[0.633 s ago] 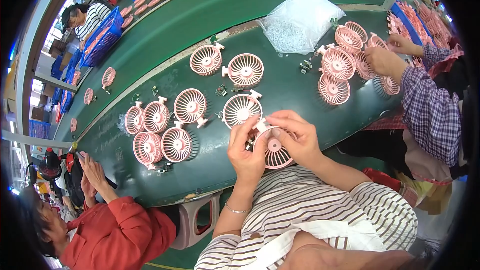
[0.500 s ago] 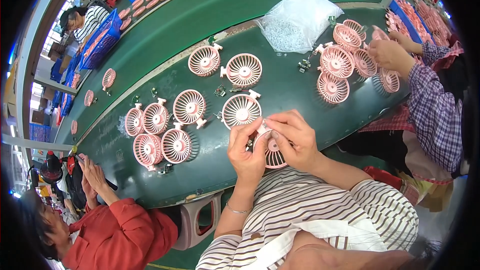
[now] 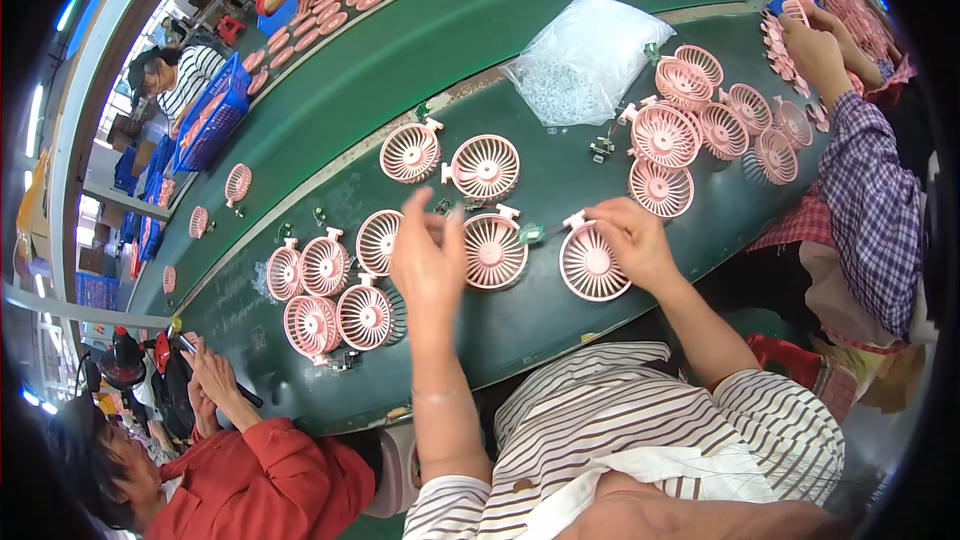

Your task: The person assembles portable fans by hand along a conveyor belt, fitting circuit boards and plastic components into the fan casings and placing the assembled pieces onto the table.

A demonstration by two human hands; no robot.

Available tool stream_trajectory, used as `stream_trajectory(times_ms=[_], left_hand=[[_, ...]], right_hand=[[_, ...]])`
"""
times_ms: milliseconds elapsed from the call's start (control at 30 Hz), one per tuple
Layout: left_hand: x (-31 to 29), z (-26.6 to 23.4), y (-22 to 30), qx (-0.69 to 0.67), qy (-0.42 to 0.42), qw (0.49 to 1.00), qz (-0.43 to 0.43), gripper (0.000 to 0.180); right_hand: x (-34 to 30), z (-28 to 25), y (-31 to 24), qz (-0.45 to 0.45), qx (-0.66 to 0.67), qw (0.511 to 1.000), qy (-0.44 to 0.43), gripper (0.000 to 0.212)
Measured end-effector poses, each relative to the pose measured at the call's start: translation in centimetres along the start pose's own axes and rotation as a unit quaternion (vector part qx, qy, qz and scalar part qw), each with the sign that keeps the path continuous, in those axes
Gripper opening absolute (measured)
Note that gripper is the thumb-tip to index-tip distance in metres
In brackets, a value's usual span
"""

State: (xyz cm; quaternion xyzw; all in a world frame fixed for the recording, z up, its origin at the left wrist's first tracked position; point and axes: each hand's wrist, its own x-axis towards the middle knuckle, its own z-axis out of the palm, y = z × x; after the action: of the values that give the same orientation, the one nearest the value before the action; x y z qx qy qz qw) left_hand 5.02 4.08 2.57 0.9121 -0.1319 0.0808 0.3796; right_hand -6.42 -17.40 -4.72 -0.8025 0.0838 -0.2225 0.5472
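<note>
at the centre right of the frame, a pink fan housing (image 3: 593,262) is gripped by the right hand (image 3: 632,240), whose fingers are closed on the upper right of its rim, near the white stub (image 3: 575,220). whether the housing is rested on the bench (image 3: 560,165) or held just above it cannot be told. the left hand (image 3: 430,265) is raised over the bench at the centre of the frame, with its fingers parted from the thumb, and is slightly blurred; part of a second housing (image 3: 376,243) is covered by it.

between the gripped housing and a third housing (image 3: 495,252), a small green circuit board (image 3: 531,234) is seen. two more housings (image 3: 486,168) are set above the left hand, and a group of housings (image 3: 325,265) is spread to its left. at the upper centre, small clear pieces are contained in a plastic bag (image 3: 590,50). in the right of the frame, a cluster of housings (image 3: 665,135) is gathered, and above it a pink part (image 3: 795,12) is held by a co-worker's hand (image 3: 818,52). at the upper left, a blue basket (image 3: 217,112) is seen.
</note>
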Motion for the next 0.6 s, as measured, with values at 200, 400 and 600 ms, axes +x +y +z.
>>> stream_trajectory(times_ms=[200, 400, 600], left_hand=[[6.6, 3.1, -0.8, 0.231, -0.04, 0.972, 0.024, 0.052], [7.7, 5.0, -2.9, 0.11, -0.009, 0.994, -0.01, 0.041], [6.8, 3.5, -4.0, -0.19, 0.086, 0.974, 0.085, 0.016]], right_hand=[[2.2, -2.0, 3.0, -0.008, -0.076, 0.994, 0.084, 0.016], [4.3, -4.8, 3.8, 0.067, -0.095, 0.983, 0.143, 0.017], [4.2, -5.3, 4.3, 0.052, -0.068, 0.99, 0.112, 0.014]])
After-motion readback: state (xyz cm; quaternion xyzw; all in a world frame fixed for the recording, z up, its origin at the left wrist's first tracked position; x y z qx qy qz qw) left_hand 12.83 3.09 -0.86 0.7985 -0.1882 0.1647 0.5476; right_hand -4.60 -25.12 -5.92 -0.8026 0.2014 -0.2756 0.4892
